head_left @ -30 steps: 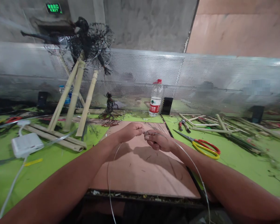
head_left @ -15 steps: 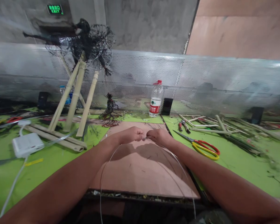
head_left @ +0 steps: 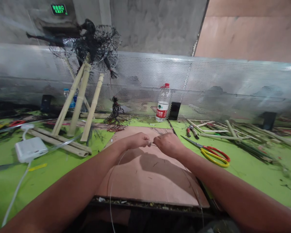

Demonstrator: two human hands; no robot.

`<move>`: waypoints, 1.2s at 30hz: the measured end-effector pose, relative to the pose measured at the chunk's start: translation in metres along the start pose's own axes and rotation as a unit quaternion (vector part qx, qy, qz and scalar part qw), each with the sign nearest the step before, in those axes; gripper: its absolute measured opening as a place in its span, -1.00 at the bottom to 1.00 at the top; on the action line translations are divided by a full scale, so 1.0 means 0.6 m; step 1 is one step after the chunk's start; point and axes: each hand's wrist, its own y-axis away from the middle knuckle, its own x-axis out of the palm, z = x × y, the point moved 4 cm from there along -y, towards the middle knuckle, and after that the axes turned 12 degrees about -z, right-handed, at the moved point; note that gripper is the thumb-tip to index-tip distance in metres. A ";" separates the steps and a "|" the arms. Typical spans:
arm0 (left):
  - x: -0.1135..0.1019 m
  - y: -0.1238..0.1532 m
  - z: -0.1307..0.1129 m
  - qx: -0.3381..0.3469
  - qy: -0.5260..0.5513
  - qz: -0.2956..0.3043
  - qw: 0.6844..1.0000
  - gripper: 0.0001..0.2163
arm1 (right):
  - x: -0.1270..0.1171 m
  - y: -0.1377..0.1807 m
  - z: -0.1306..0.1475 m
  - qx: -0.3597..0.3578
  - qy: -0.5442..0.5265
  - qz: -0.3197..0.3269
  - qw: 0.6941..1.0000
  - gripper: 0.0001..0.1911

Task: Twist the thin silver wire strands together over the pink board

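Note:
A thin pale wire [head_left: 111,191] loops down from my hands over the near edge of a brown board [head_left: 145,184]. My left hand [head_left: 139,140] is closed in a pinch on the wire above the board's far part. Close beside it on the right, my right hand [head_left: 167,142] is also closed, fingers curled down round the wire. A short stretch of wire shows in the small gap between the two hands. The fingertips of the right hand are mostly hidden.
Scissors [head_left: 214,156] and red-handled pliers [head_left: 192,132] lie to the right, near bamboo strips [head_left: 215,136]. A water bottle [head_left: 162,105] stands behind. At left are a white adapter [head_left: 31,149], bamboo tubes [head_left: 63,142] and a black wire figure [head_left: 91,40] on bamboo legs.
My right hand has turned slightly, its back now more upward. The wire's left side has shifted a little to the right at its lower end. The view has moved slightly.

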 end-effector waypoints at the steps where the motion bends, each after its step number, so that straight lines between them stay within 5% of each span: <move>1: 0.001 -0.002 0.003 0.001 0.002 -0.010 1.000 -0.78 | -0.002 0.000 0.003 0.000 0.004 -0.001 1.000 -0.78; 13: 0.002 -0.007 0.013 -0.011 -0.012 -0.084 0.996 -0.83 | 0.023 0.007 0.029 0.089 -0.047 0.006 0.995 -0.67; 17: -0.002 -0.009 0.023 -0.009 -0.013 -0.074 0.997 -0.82 | 0.012 0.013 0.032 0.065 -0.189 0.065 0.978 -0.76; 20: -0.007 -0.007 0.024 -0.016 -0.011 -0.067 0.998 -0.80 | -0.002 0.024 0.016 0.108 -0.432 0.168 0.880 -0.76; 21: -0.008 -0.006 0.021 -0.015 -0.010 -0.066 0.998 -0.79 | -0.007 0.025 0.000 0.154 -0.484 0.160 0.847 -0.77; 25: -0.013 0.004 -0.006 0.010 0.020 -0.052 0.998 -0.74 | -0.017 0.024 -0.094 0.334 -0.555 -0.072 0.759 -0.62; 27: -0.017 0.009 -0.020 0.011 0.031 -0.059 0.998 -0.71 | -0.001 0.028 -0.119 0.366 -0.582 -0.095 0.720 -0.65; 32: -0.021 0.015 -0.034 0.018 0.062 -0.073 0.995 -0.72 | 0.041 0.036 -0.076 0.282 -0.644 0.101 0.704 -0.73; 36: -0.021 0.011 -0.029 0.054 0.093 -0.088 0.990 -0.74 | 0.036 0.029 -0.023 0.203 -0.769 0.095 0.599 -0.67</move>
